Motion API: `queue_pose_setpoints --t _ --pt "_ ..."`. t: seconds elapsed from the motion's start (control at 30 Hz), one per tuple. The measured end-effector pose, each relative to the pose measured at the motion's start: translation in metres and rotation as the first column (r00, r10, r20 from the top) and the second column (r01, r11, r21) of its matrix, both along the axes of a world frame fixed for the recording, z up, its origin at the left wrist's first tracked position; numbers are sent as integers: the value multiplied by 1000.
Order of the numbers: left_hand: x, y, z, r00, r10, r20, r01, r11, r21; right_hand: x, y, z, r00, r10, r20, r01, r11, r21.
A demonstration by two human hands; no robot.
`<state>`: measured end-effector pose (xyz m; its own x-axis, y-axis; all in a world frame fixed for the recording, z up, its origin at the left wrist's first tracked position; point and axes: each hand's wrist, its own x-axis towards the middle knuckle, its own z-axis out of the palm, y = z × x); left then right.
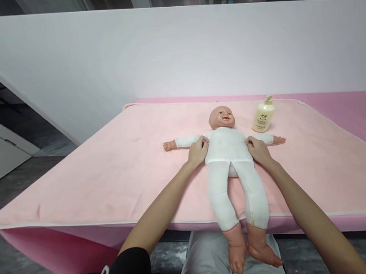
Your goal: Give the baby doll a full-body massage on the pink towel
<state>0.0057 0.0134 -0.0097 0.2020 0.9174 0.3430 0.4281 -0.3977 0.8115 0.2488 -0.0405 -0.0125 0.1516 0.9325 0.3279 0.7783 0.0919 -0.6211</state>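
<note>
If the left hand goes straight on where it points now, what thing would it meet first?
The left hand would probably meet the doll first, near its shoulder; exact depth is unclear.

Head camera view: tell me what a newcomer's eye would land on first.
Most likely the baby doll, lying face up in white cloth mid-table, arms spread, its bare feet past the near edge. Next, the left hand and right hand, one at each side of its torso. Then the pale yellow pump bottle, standing beside the doll's head on the pink blanket.
</note>
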Motion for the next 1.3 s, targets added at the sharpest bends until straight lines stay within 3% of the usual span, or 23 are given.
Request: queue_pose_setpoints --t 0.73,1.3 --pt "0 0 2 999 16 51 -15 1000 -20 -1 -2 4 1000 10 -15 -10 1000 -18" --pt "0 -1 3 999 7 -42 -6 1000 14 1 1 0 1000 5 20 -5 1000 -3"
